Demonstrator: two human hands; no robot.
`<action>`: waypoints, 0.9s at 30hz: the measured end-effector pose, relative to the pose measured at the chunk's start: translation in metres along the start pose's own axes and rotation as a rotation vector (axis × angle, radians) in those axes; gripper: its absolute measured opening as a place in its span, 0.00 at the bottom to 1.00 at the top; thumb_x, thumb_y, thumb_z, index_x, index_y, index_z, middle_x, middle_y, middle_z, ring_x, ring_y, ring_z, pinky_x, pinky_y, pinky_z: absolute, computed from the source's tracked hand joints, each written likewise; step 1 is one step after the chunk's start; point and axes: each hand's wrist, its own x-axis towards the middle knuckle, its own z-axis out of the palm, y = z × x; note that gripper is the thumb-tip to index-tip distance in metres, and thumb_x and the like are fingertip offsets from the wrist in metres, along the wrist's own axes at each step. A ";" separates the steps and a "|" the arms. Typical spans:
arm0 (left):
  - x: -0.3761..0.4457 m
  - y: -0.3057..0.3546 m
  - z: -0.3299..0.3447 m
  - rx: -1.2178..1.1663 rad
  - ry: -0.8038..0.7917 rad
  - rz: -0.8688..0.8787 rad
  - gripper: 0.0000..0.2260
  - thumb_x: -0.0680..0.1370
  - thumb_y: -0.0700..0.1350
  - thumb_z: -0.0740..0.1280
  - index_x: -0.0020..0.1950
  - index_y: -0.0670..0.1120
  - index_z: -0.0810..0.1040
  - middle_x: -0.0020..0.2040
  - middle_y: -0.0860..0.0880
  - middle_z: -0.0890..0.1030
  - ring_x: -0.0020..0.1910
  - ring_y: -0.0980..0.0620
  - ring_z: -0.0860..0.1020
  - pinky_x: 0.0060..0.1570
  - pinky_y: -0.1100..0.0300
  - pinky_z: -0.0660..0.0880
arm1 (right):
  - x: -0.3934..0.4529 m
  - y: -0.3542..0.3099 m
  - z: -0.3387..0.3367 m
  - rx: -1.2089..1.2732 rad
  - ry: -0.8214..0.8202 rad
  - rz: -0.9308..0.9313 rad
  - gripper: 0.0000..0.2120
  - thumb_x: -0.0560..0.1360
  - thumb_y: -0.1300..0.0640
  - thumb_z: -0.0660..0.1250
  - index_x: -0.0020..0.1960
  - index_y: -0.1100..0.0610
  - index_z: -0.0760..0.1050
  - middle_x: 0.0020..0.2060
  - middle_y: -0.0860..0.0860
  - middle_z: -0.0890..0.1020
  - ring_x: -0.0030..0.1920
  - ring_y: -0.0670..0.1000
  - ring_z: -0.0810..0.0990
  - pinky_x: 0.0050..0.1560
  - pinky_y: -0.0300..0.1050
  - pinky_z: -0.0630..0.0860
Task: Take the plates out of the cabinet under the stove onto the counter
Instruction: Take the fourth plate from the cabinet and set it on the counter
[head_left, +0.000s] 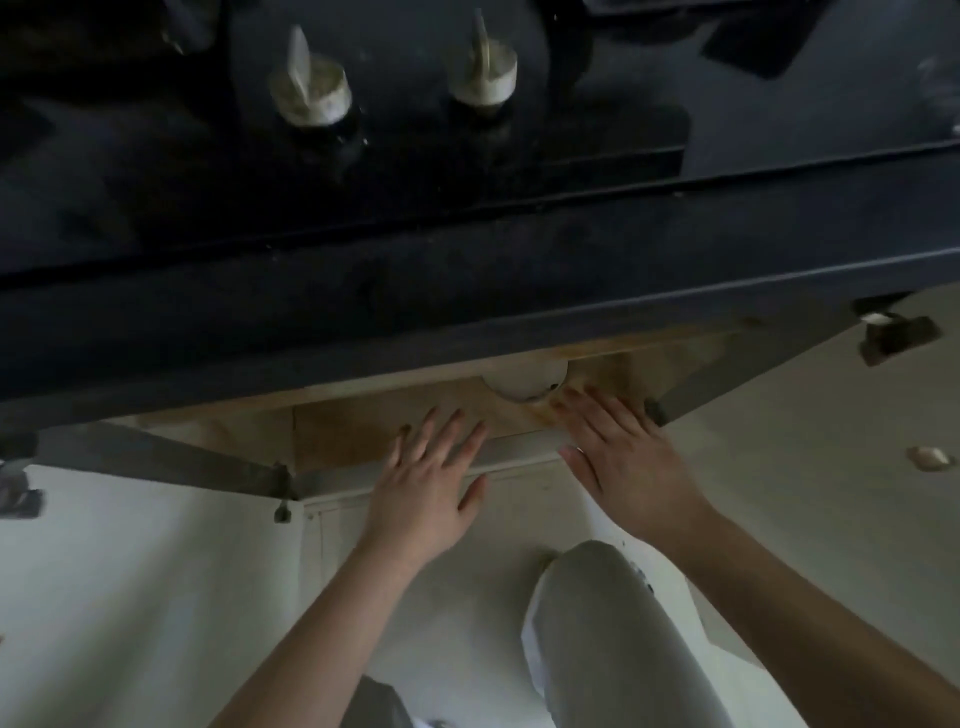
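Observation:
I look straight down past the dark counter edge (467, 291) into the open cabinet (363, 431) under the stove. A white plate (524, 382) shows as a half circle on the wooden shelf, mostly hidden beneath the counter. My left hand (426, 488) is flat with fingers spread over the shelf's front edge, holding nothing. My right hand (618, 462) is also spread and empty, its fingertips just right of the plate, not touching it.
Two pale stove knobs (311, 93) (483, 67) sit on the black cooktop above. White cabinet doors stand open to the left (130, 571) and right (805, 441). My knee in grey trousers (608, 634) is below the hands.

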 end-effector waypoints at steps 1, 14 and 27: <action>0.009 -0.002 0.016 -0.003 0.002 -0.005 0.29 0.80 0.64 0.41 0.80 0.56 0.50 0.81 0.52 0.55 0.80 0.47 0.50 0.73 0.47 0.42 | 0.004 0.003 0.014 -0.003 0.013 -0.020 0.24 0.82 0.46 0.50 0.72 0.56 0.69 0.70 0.53 0.73 0.71 0.56 0.69 0.71 0.51 0.61; 0.105 -0.027 0.156 0.051 0.172 0.124 0.26 0.81 0.58 0.57 0.76 0.48 0.68 0.77 0.48 0.67 0.75 0.43 0.64 0.72 0.42 0.62 | 0.044 0.056 0.167 0.033 0.174 -0.048 0.24 0.81 0.50 0.50 0.71 0.58 0.71 0.69 0.55 0.74 0.69 0.57 0.71 0.70 0.55 0.65; 0.187 -0.058 0.234 0.132 0.051 0.132 0.29 0.82 0.61 0.44 0.81 0.51 0.48 0.82 0.51 0.48 0.80 0.49 0.45 0.75 0.46 0.46 | 0.083 0.090 0.247 -0.034 0.095 -0.049 0.25 0.82 0.48 0.47 0.75 0.56 0.66 0.73 0.52 0.69 0.73 0.53 0.66 0.72 0.50 0.61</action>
